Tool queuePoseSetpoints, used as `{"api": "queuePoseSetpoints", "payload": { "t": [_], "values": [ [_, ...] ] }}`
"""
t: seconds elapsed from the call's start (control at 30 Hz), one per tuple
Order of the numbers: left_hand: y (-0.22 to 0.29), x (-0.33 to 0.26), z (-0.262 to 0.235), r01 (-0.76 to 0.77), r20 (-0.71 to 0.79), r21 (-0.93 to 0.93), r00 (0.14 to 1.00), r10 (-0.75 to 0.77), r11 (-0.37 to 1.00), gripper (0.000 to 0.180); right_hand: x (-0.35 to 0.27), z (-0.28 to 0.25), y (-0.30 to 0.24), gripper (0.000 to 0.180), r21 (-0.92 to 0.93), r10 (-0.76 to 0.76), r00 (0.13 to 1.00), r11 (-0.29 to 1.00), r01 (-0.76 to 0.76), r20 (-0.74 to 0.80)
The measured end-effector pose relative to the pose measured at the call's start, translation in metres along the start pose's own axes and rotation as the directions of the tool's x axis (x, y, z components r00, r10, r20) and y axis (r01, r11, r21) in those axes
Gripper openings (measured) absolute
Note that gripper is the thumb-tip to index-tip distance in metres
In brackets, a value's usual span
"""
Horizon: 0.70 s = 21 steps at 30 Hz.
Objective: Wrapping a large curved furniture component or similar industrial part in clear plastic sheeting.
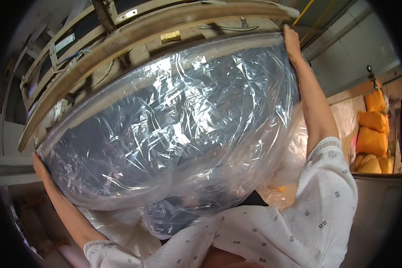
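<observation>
Holding a clear plastic sheet (pixel 178 116) spread wide between both arms, just on the near side of a long tan beam (pixel 165 27). Grasping the far right corner with the right hand (pixel 291 42), closed on the edge near the right end of the beam. Grasping the opposite end with the left hand (pixel 40 167), low at the left and near the beam's other end — closed on the edge as well, with fingertips partly hidden. Drawn nearly straight along the far edge from hand to hand; creased, glossy and full of bright reflections across the middle; hanging in loose folds toward a white patterned shirt (pixel 254 232). Showing dark through the film; cannot tell what lies behind.

Noted between beam and sheet: a small yellow block (pixel 170 36) and, farther right, a thin wire (pixel 228 28). Noted beyond the beam: a pale metal frame (pixel 60 44). Noted at upper right: a yellow cable (pixel 306 11), set at a slant. Noted at far right, well apart from both hands — stacked orange bundles (pixel 372 140).
</observation>
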<state>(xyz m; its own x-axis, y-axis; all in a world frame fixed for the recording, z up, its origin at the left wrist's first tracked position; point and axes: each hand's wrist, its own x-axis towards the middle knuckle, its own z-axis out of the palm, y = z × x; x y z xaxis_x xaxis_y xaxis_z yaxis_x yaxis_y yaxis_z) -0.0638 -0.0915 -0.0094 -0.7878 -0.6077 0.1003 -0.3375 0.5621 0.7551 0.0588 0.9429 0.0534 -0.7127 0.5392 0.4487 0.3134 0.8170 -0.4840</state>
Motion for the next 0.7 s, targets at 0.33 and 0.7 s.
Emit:
{"api": "queuePoseSetpoints", "payload": {
  "t": [0.33,0.7],
  "values": [
    [-0.013,0.001,-0.221,-0.119,-0.124,0.121,0.983,0.134,0.986,0.040,-0.120,-0.094,-0.098,0.024,0.547,-0.244,0.777,0.824,-0.149,0.581],
    [0.353,-0.478,0.056,-0.741,0.165,-0.597,0.262,0.951,0.308,0.044,-0.214,-0.190,-0.203,0.016,0.821,-0.535,0.717,0.563,-0.091,0.447]
  ]
}}
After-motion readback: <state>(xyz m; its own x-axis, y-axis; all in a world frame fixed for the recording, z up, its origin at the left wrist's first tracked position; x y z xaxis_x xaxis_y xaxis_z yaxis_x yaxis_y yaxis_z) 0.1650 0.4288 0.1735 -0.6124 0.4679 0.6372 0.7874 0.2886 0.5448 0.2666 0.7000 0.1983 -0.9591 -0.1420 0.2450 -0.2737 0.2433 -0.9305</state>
